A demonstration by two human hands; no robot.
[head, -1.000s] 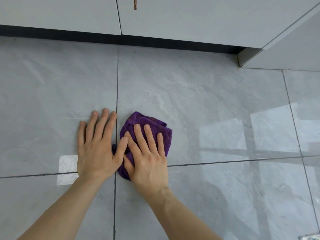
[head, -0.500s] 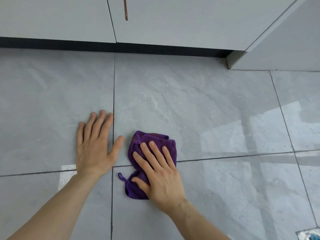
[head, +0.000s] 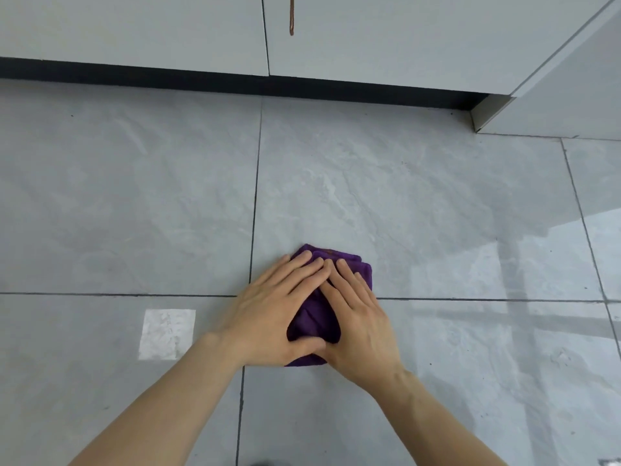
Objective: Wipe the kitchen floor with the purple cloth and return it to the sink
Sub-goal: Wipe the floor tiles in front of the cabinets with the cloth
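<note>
Two bare forearms rise from the lower edge of the frame and meet just below the centre. The left hand (head: 268,317) lies flat, palm down, fingers stretched out and close together, angled up and to the right over the left part of the purple cloth (head: 316,321). The right hand (head: 361,326) lies flat as well, fingers extended and slightly spread, angled up and to the left over the cloth's right part; its fingertips touch those of the left hand, and the thumbs meet near the cloth's lower edge. Neither hand grips the cloth; both press on it.

The bunched cloth rests on the grey tiled floor (head: 437,203), just right of where two grout lines cross. A pale square patch (head: 167,333) shows on the tile at lower left. Across the top of the frame run a dark plinth (head: 201,83) and light grey cabinet doors (head: 134,28), with a brown handle (head: 291,15) hanging near the top centre.
</note>
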